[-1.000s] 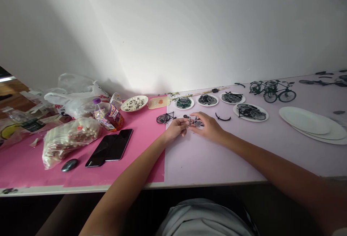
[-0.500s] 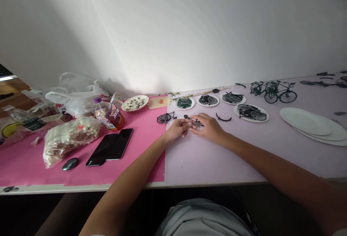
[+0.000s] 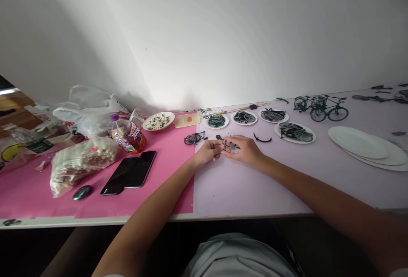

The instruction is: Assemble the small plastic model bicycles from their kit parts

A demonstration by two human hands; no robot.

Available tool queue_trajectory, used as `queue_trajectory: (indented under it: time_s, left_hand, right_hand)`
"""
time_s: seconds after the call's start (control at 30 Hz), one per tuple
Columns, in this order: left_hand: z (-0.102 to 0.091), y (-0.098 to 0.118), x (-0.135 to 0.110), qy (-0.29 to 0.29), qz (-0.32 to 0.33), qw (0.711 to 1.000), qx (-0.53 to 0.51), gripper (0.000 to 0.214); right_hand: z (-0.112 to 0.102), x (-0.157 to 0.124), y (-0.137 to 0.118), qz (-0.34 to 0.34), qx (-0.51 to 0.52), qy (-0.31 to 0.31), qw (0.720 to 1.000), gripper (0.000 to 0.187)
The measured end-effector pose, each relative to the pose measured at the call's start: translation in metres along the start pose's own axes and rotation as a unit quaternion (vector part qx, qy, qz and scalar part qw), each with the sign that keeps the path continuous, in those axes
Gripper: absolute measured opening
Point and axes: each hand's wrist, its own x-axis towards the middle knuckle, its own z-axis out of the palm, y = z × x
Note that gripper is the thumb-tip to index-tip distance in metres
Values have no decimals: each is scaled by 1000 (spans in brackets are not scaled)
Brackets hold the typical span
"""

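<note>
Near the middle of the table, my left hand [image 3: 206, 151] and my right hand [image 3: 246, 150] meet fingertip to fingertip. Both are closed in a pinch on a small dark model bicycle part [image 3: 232, 146], partly hidden by the fingers. Just beyond the fingertips is a small round black piece [image 3: 218, 137]. A partly assembled black model bicycle [image 3: 195, 137] lies left of my left hand, across the seam of the pink and lilac coverings. To the right of my right hand is a thin curved black piece [image 3: 262, 139].
White plates of dark bicycle parts [image 3: 314, 137] line the back. Finished-looking model bicycles [image 3: 338, 113] stand at right, behind stacked white plates [image 3: 357, 141]. At left are two phones [image 3: 143, 171], a computer mouse [image 3: 82, 192], a bottle [image 3: 129, 136] and plastic bags [image 3: 86, 117].
The part between my fingers has turned slightly and shows more of itself. Both hands stay almost in the same place.
</note>
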Motion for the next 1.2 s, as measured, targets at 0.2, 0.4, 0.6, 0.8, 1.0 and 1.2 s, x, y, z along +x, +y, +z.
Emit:
queue_trajectory:
  time_s: [0.2,0.4,0.6,0.8,1.0,1.2]
  left_hand:
    - [2,4,-2,12,-8,1000,-28,61]
    - [1,6,-2,7,-15,999,-41,62]
    - [3,7,-3,29,-22,999,-39,62]
    - [5,7,-2,51,-21,997,-52,64]
    - [3,1,0,72,-16,993,-92,58]
    - [4,-2,1,93,3,989,-111,57]
  right_hand:
    - [-3,1,1,48,51,-24,997,46]
    - [-4,1,-1,81,64,-40,994,48]
    - [-8,2,-2,120,82,-79,986,55]
    - [-19,4,-5,173,115,-99,973,38]
    - [-15,6,0,166,128,-57,976,26]
    - [-14,9,0,124,154,-14,980,23]
